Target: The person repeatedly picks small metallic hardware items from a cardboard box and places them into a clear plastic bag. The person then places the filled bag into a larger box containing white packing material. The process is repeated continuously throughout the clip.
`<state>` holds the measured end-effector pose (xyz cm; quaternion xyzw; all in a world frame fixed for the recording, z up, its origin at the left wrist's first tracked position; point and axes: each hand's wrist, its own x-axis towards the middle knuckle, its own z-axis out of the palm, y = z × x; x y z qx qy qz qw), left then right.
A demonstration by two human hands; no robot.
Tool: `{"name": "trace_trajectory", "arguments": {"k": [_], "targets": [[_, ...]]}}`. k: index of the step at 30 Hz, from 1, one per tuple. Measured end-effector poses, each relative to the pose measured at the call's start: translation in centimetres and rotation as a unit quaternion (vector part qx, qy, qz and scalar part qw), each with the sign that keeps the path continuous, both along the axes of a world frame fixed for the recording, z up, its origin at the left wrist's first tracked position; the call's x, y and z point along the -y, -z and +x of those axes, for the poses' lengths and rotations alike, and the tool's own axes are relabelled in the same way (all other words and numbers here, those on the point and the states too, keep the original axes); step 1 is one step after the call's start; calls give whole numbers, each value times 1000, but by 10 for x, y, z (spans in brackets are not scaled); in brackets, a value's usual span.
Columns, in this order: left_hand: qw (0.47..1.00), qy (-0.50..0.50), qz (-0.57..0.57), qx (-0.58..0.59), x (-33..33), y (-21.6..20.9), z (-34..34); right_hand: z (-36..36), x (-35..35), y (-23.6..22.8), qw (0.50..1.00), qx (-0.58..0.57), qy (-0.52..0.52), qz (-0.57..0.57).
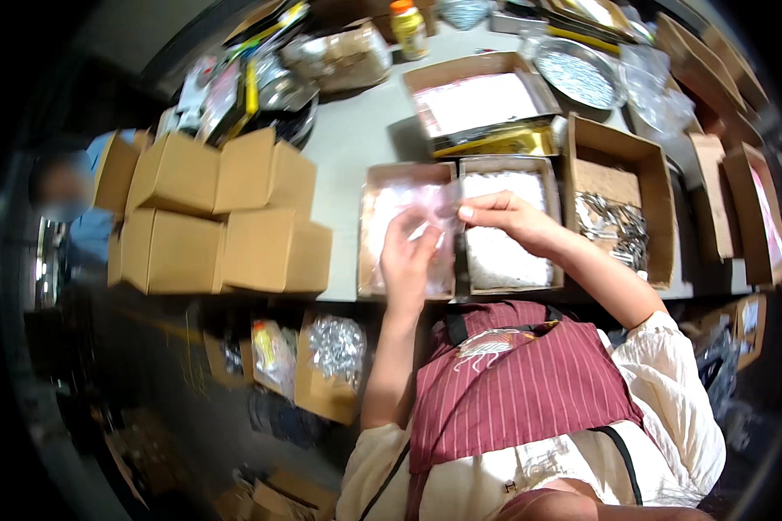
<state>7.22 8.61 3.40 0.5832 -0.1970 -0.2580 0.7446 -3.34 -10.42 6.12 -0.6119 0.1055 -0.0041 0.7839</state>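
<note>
My left hand (408, 260) is over a shallow cardboard box (365, 260) of pinkish clear plastic bags (389, 195). Its fingers are curled and a little blurred around what looks like a small clear plastic bag (439, 233). Just to the right, my right hand (508, 215) pinches thumb and forefinger together, close to the bag. What that pinch holds is too small and smeared to make out. Beneath this hand stands a second cardboard box (558, 276) filled with small white pieces (508, 256).
A deeper box (660, 208) holds metal parts (613, 227) on the right. Behind are a box with white sheets (482, 100), a round metal pan of small pieces (578, 74) and a yellow bottle (408, 30). Open cartons (178, 252) stand left; a person (69, 195) is beyond them.
</note>
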Motion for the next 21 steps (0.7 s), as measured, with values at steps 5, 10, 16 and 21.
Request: {"name": "trace_trajectory", "arguments": {"k": [5,10,16,21], "targets": [[998,41,-14,-42,17,1,-11,-58,15,10,997,-10,68,-20],[996,47,69,36,13,16,-2,-131,106,28,903,-49,294,-310],[933,68,224,273,26,14,-4,-187,131,64,783,-165,83,-595],[904,4,263,337,41,5,-19,-188,137,81,731,-128,-26,-670]]}}
